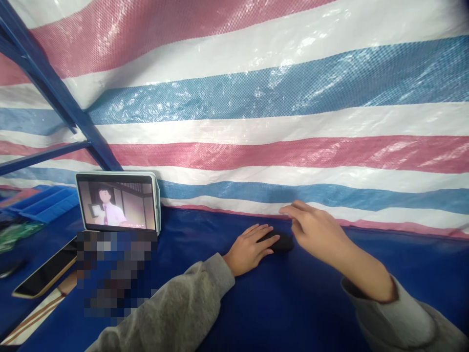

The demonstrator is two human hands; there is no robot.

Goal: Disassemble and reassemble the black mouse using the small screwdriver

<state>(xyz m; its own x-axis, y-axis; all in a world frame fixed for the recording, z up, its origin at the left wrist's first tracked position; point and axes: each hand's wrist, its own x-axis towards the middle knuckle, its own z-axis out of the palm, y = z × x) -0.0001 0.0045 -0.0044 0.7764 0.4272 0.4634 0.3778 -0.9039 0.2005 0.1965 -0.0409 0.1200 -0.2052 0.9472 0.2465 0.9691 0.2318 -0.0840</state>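
Note:
My left hand [251, 250] lies flat with its fingers spread. Its fingertips rest on or against the left side of a rounded black object [283, 242], shaped like a computer mouse, on the dark blue surface. To the right of that object, my right hand [311, 227] is raised, palm down. Its index finger reaches left and the thumb hangs apart below, close to the black object; whether it touches cannot be made out. The other right fingers are partly hidden. Nothing shows between the visible fingers of this hand. Both arms wear grey sleeves.
On the left, a tablet [116, 203] in a pale case stands propped, playing an animation. A phone [47, 269] lies before it, beside a pixelated patch. Blue trays [47, 203] sit behind. A striped sheet [256, 102] hangs along the back; a blue metal frame [58, 83] slants at left.

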